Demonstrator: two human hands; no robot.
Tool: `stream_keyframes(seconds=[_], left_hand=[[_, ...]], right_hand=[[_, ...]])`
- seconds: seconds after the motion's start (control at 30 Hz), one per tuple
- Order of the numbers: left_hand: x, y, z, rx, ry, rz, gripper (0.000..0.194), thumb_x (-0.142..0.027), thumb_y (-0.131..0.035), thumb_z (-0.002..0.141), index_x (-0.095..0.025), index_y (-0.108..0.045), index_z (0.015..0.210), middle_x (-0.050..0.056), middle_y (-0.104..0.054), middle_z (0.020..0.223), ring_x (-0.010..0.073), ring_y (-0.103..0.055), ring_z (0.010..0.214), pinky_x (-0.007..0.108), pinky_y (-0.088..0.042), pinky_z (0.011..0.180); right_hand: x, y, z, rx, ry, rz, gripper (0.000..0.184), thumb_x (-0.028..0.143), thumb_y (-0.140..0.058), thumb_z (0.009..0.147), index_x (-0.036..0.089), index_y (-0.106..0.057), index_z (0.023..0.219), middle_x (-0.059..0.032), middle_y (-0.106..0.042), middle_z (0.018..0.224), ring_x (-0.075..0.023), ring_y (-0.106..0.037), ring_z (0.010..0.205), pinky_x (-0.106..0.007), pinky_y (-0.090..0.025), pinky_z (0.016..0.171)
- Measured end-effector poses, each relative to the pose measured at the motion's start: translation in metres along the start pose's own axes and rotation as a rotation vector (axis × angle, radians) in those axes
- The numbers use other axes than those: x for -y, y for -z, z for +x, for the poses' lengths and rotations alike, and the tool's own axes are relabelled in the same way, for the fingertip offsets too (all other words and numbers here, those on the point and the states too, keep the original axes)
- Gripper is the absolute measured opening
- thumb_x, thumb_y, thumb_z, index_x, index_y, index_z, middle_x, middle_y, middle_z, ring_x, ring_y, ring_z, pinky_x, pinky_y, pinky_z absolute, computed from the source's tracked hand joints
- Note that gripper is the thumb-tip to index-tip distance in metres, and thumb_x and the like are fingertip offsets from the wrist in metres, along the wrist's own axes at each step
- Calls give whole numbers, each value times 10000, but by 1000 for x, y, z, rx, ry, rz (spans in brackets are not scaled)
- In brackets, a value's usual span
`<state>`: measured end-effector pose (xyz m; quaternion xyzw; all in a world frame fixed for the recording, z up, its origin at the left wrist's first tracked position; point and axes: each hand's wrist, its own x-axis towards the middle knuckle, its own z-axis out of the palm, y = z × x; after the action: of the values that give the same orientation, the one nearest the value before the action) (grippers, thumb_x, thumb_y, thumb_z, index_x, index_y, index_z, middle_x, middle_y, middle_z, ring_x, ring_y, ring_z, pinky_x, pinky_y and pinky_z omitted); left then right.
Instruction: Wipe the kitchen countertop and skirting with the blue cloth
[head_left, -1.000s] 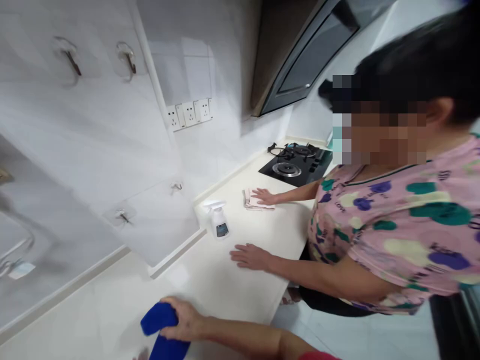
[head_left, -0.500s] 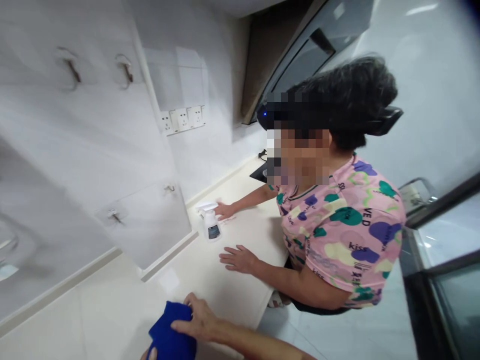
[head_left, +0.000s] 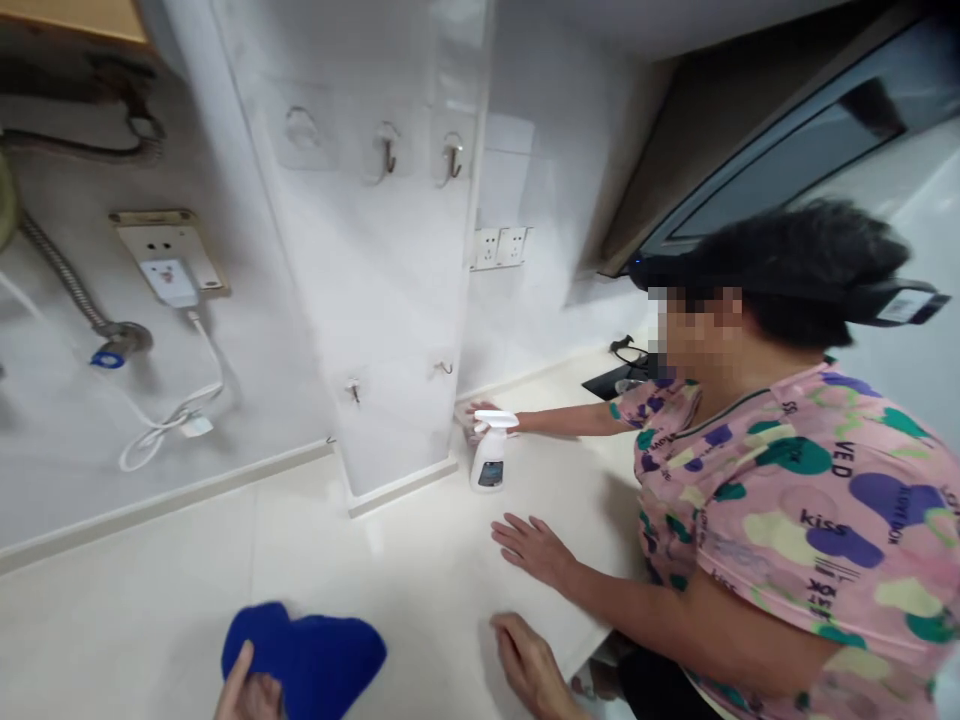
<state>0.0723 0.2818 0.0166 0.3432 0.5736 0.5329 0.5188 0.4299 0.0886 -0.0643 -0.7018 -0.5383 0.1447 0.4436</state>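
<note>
At the bottom left, a blue cloth [head_left: 322, 655] is bunched over the pale counter. My left hand [head_left: 251, 690] grips it, with the thumb lying across the near side and the other fingers partly hidden. Away from the cloth, by the counter's front edge, is my right hand [head_left: 529, 665]; its fingers are curled together and nothing shows in them. A white spray bottle [head_left: 491, 455] stands upright farther back by the wall corner, beyond the reach of both my hands.
At the right a person in a patterned pink shirt [head_left: 795, 480] leans over the counter [head_left: 420, 560]. One of that person's hands [head_left: 536, 550] rests flat there, the other behind the bottle. A wall pillar [head_left: 367, 300] with hooks juts out. A plugged-in cable [head_left: 217, 380] hangs left.
My right hand has let go of the blue cloth and moved right. My left hand holds the cloth, now more spread out. The view has turned left, bringing the pipe and plug in.
</note>
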Motion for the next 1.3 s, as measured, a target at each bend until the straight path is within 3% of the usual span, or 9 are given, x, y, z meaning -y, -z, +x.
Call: stream_keyframes(seconds=[0.13,0.27,0.43,0.53,0.63,0.83,1.0,1.17,1.3], left_hand=[[-24,-22,25,32,-158,60,467,-539,-802,542,-196,-725,850,-1,-575,572,197,-606,597,301,-552,518],[-35,-66,57,59,-155,16,543,-565,-824,526,-149,-719,859,31,-680,705,205,-636,680,314,-577,628],[-22,-130,99,-21,-50,-106,672,-739,-539,721,-153,-681,1019,73,-716,828,226,-692,800,340,-610,726],[-8,-165,119,32,-20,-90,737,-714,-311,845,-154,-612,1218,136,-722,1062,244,-697,995,374,-596,886],[8,-187,133,146,-43,-30,729,-632,-240,909,-121,-540,1332,177,-661,1264,262,-597,1234,414,-488,1077],[31,-194,147,356,-202,173,617,-487,-475,899,-137,-500,1406,117,-468,1516,260,-350,1451,438,-192,1258],[39,-202,166,379,-417,512,600,-398,-321,954,-94,-416,1463,142,-422,1543,234,-327,1463,453,-230,1253],[35,-218,197,372,-410,567,573,-362,-309,966,-101,-416,1465,145,-437,1533,249,-369,1441,456,-252,1248],[27,-223,209,370,-417,610,575,-356,-306,965,-104,-406,1471,150,-450,1523,259,-419,1409,457,-296,1227]], right_hand=[[-10,0,-2,-64,-58,60,235,352,-414,940,303,-640,988,-35,-673,865,-192,-667,794,-324,-568,746],[-16,31,64,91,-129,192,295,349,-397,914,412,-665,1021,-32,-708,920,-252,-704,903,-369,-585,696],[-32,74,145,309,-224,370,627,228,-88,948,481,-585,1235,6,-705,1196,-233,-658,1156,-426,-596,831],[-47,73,149,357,-239,296,651,169,-102,943,481,-542,1307,7,-686,1257,-223,-639,1193,-404,-594,858],[-58,68,143,275,-154,-2,608,166,-200,942,524,-517,1318,34,-702,1222,-229,-684,1098,-378,-601,785],[-63,72,147,248,-35,-287,439,296,-480,859,473,-622,1235,-5,-719,1128,-316,-659,1118,-483,-595,800],[-65,74,152,254,3,-386,384,363,-547,740,492,-702,1067,40,-703,1151,-323,-615,1199,-527,-561,915],[-74,71,152,164,-55,-400,507,426,-485,617,635,-643,1051,115,-678,1189,-326,-576,1256,-503,-594,659],[-77,69,146,143,-81,-382,501,430,-464,658,631,-623,1089,106,-695,1153,-341,-615,1197,-514,-586,641]])
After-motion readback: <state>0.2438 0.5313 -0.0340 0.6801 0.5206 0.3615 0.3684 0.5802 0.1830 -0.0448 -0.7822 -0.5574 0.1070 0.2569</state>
